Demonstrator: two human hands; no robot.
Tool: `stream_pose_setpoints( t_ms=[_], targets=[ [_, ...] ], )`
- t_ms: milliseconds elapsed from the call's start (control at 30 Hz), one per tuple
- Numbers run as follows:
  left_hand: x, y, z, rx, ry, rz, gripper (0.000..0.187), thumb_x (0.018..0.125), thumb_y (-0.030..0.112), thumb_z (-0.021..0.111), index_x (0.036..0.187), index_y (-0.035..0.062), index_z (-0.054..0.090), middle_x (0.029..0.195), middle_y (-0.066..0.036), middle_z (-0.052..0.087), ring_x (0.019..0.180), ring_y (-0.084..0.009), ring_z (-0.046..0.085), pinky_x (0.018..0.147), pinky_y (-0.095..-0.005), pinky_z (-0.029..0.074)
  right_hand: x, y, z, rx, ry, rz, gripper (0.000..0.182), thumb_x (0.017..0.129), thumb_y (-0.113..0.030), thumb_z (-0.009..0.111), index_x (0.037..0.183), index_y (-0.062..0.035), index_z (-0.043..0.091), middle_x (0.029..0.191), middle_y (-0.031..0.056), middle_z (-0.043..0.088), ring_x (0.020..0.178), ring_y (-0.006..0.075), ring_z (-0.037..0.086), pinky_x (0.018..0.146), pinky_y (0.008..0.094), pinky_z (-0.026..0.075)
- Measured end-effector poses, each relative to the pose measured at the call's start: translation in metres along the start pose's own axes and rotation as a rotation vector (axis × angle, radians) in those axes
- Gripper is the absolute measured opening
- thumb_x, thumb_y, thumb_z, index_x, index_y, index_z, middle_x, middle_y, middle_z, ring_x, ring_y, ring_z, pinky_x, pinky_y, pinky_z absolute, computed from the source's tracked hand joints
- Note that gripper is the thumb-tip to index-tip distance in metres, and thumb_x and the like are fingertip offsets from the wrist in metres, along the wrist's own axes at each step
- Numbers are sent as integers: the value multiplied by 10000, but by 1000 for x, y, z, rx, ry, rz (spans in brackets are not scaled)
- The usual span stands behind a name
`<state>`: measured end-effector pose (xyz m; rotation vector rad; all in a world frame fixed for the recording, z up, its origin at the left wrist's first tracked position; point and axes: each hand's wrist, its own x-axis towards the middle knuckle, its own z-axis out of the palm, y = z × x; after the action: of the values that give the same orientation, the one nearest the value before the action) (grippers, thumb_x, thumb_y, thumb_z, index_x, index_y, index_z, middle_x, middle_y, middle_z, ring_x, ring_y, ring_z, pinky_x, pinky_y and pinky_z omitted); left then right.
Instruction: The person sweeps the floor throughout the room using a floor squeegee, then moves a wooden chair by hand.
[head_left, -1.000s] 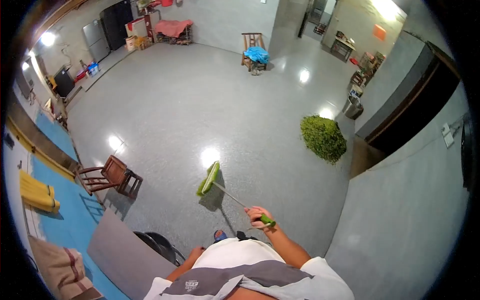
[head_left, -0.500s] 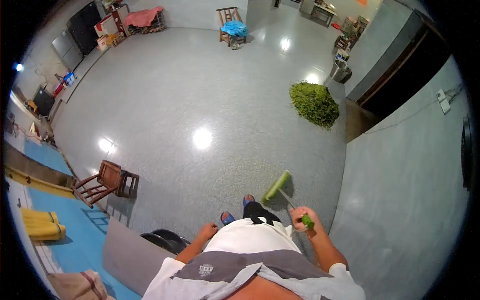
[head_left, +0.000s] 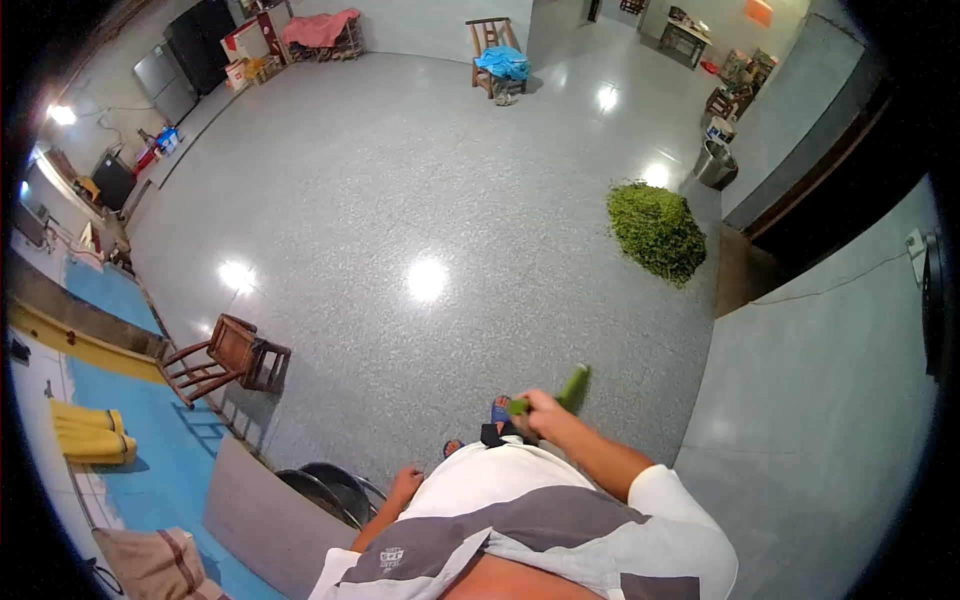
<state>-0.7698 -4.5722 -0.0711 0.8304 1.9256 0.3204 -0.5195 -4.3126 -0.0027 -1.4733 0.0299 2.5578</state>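
Note:
In front of my body, my right hand (head_left: 541, 413) is closed round the green handle of a broom-like tool. Its long green head (head_left: 574, 386) shows on the grey floor just beyond the hand; the shaft is mostly hidden. Low at my left side hangs my left hand (head_left: 408, 481), near the metal basins; its fingers look curled, but too small to make out clearly. A heap of green leaves (head_left: 657, 232) lies on the floor at the right. My feet in blue sandals (head_left: 501, 409) are below my hands.
A wooden chair (head_left: 233, 350) stands at the left, by a grey panel (head_left: 262, 520) and dark basins (head_left: 340, 489). Another chair with blue cloth (head_left: 502, 63) is at the far wall. A metal bucket (head_left: 714, 163) stands beyond the heap, near a dark doorway.
My right hand has moved left and up, in front of my body, with the handle. The tool's head is now partly behind the hand. The camera view has shifted.

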Motion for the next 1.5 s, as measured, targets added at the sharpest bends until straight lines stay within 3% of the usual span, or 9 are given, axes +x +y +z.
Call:
stream_pose_setpoints(
  t_ms=[133, 267, 367, 600, 1000, 1067, 1133, 1333, 1500],
  targets=[
    [16, -4, 26, 99, -15, -27, 279, 727, 241, 539, 911, 41, 599, 850, -153, 603, 793, -272, 581, 682, -356, 439, 55, -2, 43, 2, -217, 62, 69, 667, -119, 505, 696, -60, 527, 689, 92, 510, 666, 232, 513, 539, 337, 437],
    [23, 27, 38, 51, 18, -92, 281, 750, 237, 522, 954, 53, 584, 897, -166, 590, 838, -292, 567, 709, -364, 432, 34, -44, 69, -43, -351, 5, 81, 691, -40, 430, 618, -52, 399, 522, 19, 416, 424, 111, 422, 393, 246, 363],
    [62, -12, 60, 63, 114, -7, 275, 770, 222, 494, 977, 59, 572, 929, -167, 579, 862, -311, 554, 721, -370, 428, 22, -76, 36, 573, -726, 290, 148, 763, -63, 414, 880, 27, 406, 521, -28, 410, 428, 70, 412, 372, 210, 336],
    [76, 47, 22, 74, 94, 28, 287, 782, 226, 463, 979, 43, 564, 941, -170, 572, 863, -328, 545, 720, -386, 424, -46, -86, -14, 906, -551, 200, 268, 795, -49, 383, 1031, 70, 337, 514, -15, 390, 410, 81, 399, 372, 205, 348],
    [117, 89, 11, 104, -42, 123, 291, 762, 217, 485, 985, 50, 567, 949, -166, 574, 871, -303, 550, 733, -373, 424, -144, -90, -40, 933, -165, -78, 144, 804, -101, 376, 842, 38, 376, 511, -10, 400, 420, 94, 415, 419, 220, 384],
    [122, 96, 4, 124, -69, 39, 279, 758, 209, 484, 967, 47, 573, 963, -162, 571, 884, -299, 545, 742, -369, 420, -131, -89, -44, 865, -151, -161, 91, 759, -66, 403, 693, -4, 399, 521, 21, 413, 448, 122, 436, 429, 248, 390],
    [126, 105, -7, 154, -85, 43, 272, 755, 208, 487, 954, 46, 577, 956, -160, 575, 877, -300, 547, 737, -368, 422, -110, -94, -49, 379, 169, -294, 109, 700, -39, 436, 601, -41, 392, 534, 58, 429, 472, 154, 448, 440, 271, 391],
    [150, 111, -31, 144, -81, 99, 282, 730, 223, 515, 926, 33, 586, 901, -165, 591, 838, -309, 562, 717, -362, 431, -25, -132, -74, 467, 130, -70, 106, 687, -131, 459, 683, -24, 461, 635, 100, 487, 502, 234, 460, 358, 302, 357],
    [153, 127, -59, 129, -82, 56, 312, 701, 231, 549, 937, 31, 588, 902, -174, 589, 843, -310, 563, 728, -361, 429, 31, -149, 10, 268, 75, -86, 60, 700, -116, 467, 669, -66, 457, 642, 80, 470, 534, 213, 463, 423, 325, 385]
  ],
)
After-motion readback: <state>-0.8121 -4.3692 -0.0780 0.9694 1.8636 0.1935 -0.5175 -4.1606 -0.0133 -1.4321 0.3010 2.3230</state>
